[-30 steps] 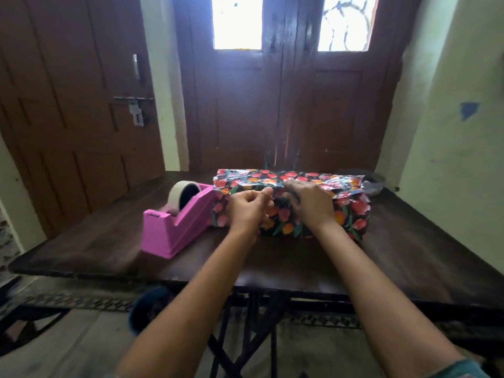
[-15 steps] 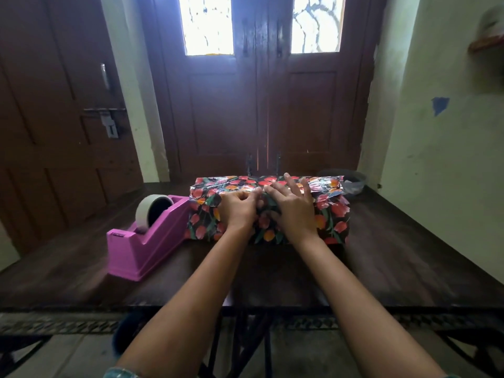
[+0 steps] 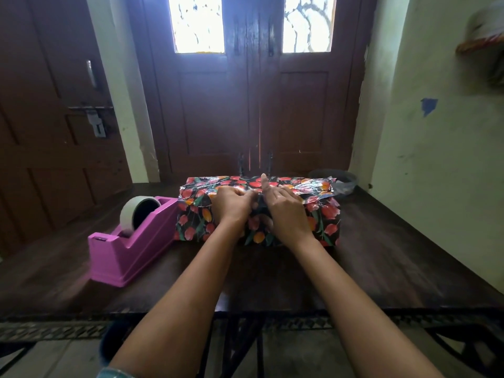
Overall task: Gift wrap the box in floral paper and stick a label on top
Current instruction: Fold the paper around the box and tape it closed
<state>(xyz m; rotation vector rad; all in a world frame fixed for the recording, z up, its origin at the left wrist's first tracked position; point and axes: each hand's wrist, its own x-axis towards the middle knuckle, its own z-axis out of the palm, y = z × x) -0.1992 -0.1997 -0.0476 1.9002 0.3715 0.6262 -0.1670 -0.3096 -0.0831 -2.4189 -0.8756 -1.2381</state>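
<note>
Dark wooden table point(image 3: 381, 268). The box point(image 3: 324, 225) sits mid-table, just right of the pink tape dispenser point(image 3: 131, 255), whose front mark is too small to read. Your left hand point(image 3: 231, 207), fingers curled, pinches the floral paper point(image 3: 196, 222) at the top front edge. Your right hand point(image 3: 286, 214) presses alongside, fingers extended, one lifted.

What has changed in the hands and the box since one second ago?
The left hand edged right toward the right hand; the right hand raised one finger off the floral paper. Left fingers stay curled at the fold. The box and tape dispenser are unmoved.
</note>
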